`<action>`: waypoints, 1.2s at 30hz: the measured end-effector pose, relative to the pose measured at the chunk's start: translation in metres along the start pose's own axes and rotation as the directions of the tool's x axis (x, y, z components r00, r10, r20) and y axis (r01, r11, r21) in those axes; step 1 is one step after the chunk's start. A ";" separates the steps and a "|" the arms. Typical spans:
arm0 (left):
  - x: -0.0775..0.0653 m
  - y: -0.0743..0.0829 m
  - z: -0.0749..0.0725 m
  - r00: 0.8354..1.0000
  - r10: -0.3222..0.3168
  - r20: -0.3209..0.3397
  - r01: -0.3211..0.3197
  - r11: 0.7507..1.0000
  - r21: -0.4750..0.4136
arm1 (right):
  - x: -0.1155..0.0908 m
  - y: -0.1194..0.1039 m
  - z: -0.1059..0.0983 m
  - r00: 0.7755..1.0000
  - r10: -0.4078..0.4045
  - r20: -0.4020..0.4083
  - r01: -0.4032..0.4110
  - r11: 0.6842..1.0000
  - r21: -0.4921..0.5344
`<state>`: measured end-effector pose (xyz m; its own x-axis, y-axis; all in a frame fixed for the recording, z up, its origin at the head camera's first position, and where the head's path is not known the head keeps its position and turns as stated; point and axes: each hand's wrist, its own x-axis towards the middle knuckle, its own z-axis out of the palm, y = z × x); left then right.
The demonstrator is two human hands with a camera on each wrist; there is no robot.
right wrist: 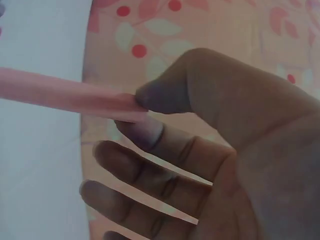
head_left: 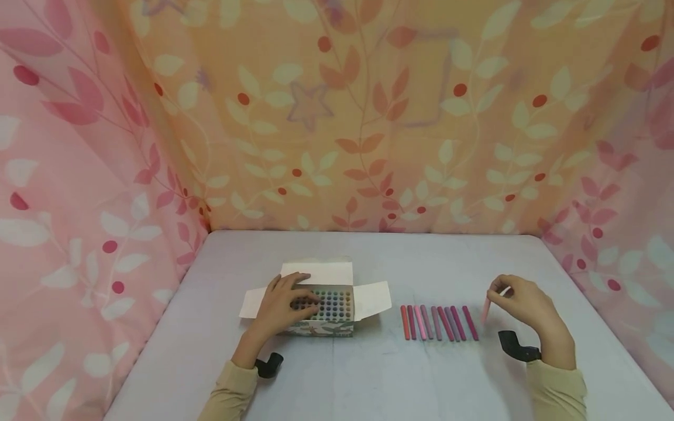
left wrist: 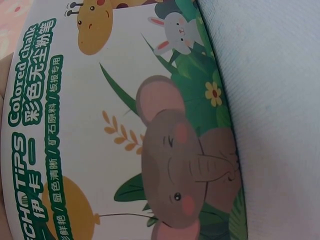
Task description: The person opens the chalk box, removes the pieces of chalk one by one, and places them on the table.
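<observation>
My right hand (head_left: 526,304) pinches a light pink stick of chalk (right wrist: 65,95) by one end between thumb and forefinger. In the head view this chalk points down toward the table, just right of a row of chalk sticks (head_left: 425,323) in reds, pinks and purples. The other fingers of that hand are loosely spread in the right wrist view. My left hand (head_left: 279,307) lies over the left side of an opened chalk box (head_left: 323,329), its fingers spread and the thumb over the chalk ends. Animals and "Colored chalk" lettering cover the box front (left wrist: 170,150).
Several upright chalks (head_left: 334,302) fill the box. Its white flaps stand folded outward, one right flap (head_left: 372,299) reaching toward the row. A white cloth covers the table (head_left: 368,380). Patterned curtains (head_left: 368,117) enclose the back and both sides.
</observation>
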<state>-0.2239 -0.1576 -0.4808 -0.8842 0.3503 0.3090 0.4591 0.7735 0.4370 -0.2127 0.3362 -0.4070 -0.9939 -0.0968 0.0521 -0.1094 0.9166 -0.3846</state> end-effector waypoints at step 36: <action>0.002 0.002 -0.003 1.000 0.023 -0.009 -0.023 1.000 0.019 | 0.026 0.046 0.058 0.992 0.012 0.129 -0.013 1.000 0.009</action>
<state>-0.2244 -0.1568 -0.4768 -0.8727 0.3631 0.3263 0.4772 0.7753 0.4137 -0.2438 0.3538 -0.4767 -0.9882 -0.1354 -0.0721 -0.0966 0.9143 -0.3932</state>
